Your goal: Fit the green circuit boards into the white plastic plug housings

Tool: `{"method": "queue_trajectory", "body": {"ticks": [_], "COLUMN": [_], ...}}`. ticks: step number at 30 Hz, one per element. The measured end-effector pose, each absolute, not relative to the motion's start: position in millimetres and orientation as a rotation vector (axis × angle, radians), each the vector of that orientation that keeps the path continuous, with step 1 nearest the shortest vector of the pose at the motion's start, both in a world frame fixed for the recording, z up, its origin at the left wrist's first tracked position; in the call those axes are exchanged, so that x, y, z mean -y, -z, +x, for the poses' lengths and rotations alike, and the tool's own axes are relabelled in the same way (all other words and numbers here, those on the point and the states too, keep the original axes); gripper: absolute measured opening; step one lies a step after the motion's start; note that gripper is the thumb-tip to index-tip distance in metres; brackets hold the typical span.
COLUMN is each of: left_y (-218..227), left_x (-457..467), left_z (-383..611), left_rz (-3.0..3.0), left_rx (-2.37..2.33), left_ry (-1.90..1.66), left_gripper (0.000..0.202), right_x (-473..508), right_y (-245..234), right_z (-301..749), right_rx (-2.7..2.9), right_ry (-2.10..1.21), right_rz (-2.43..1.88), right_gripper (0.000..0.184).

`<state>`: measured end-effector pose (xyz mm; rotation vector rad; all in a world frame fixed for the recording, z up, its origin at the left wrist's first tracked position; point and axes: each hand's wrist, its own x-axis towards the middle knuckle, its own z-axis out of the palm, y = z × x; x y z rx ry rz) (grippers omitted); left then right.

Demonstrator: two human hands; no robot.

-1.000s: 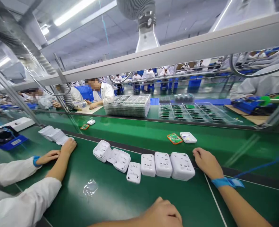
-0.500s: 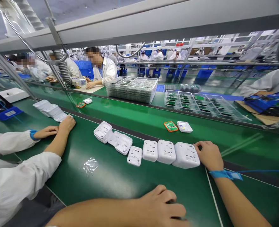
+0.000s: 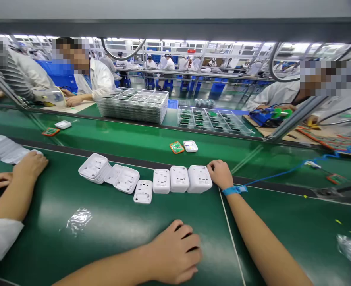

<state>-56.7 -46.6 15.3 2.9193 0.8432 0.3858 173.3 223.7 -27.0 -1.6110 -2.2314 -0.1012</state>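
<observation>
My left hand (image 3: 177, 252) rests palm down on the green table, fingers spread and holding nothing. My right hand (image 3: 221, 174), a blue strap (image 3: 235, 190) round its wrist, lies against the right side of the rightmost stack of white plastic casings (image 3: 199, 178). Its fingers are loosely bent, not wrapped round the stack. Two more stacks (image 3: 179, 178) (image 3: 161, 180) stand left of it. A single casing half (image 3: 143, 191) lies flat beside them. Further left, open casings (image 3: 126, 179) overlap, beside a leaning pile of casing shells (image 3: 94, 167).
A green circuit board with orange edging (image 3: 176, 147) and a white shell (image 3: 190, 146) lie on the green strip beyond. Clear plastic film (image 3: 79, 220) lies at left. A co-worker's hand (image 3: 31, 165) touches white casings at far left. Stacked clear trays (image 3: 134, 105) stand behind.
The view has swung to the right, so the things on the table sit further left in the picture. Both my hands stay in about the same places, the right one still against the stack.
</observation>
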Motion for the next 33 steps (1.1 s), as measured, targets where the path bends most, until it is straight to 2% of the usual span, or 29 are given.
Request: {"method": "queue_trajectory", "body": {"ticks": [3, 7, 9, 13, 18, 21, 27, 33], "left_y": [-15.4, -9.3, -10.2, -18.3, -16.9, -12.8, -6.2, -1.1], "left_x": [49.7, 52.6, 51.4, 47.4, 47.1, 48.9, 51.3, 50.2], "left_z": [-56.0, -55.1, -55.0, -55.1, -55.1, -54.6, -54.4, -54.0], "left_rz": [2.895, 2.889, 2.901, 2.941, 2.972, 2.988, 3.026, 3.015], "left_rx": [-0.899, -0.997, -0.959, -0.855, -0.863, -0.884, -0.946, -0.906], "left_ry": [-0.378, -0.467, -0.448, -0.303, -0.357, -0.426, -0.603, -0.543], "left_gripper": [0.030, 0.058, 0.055, 0.031, 0.025, 0.028, 0.049, 0.055], "right_x": [-223.5, -223.8, -224.1, -224.0, -222.9, -222.3, -221.2, -221.3], "right_y": [27.7, 27.8, 27.8, 27.2, 25.6, 24.4, 22.6, 22.3], "right_z": [172.8, 172.4, 172.2, 171.2, 169.7, 169.3, 168.4, 167.9], "right_rx": [2.219, 2.208, 2.196, 2.188, 2.183, 2.187, 2.190, 2.200], "right_ry": [0.081, 0.059, 0.054, 0.045, 0.042, 0.043, 0.040, 0.035], "right_rz": [-1.603, -1.594, -1.602, -1.609, -1.611, -1.614, -1.623, -1.615], "right_gripper": [0.021, 0.020, 0.020, 0.019, 0.020, 0.020, 0.020, 0.019]}}
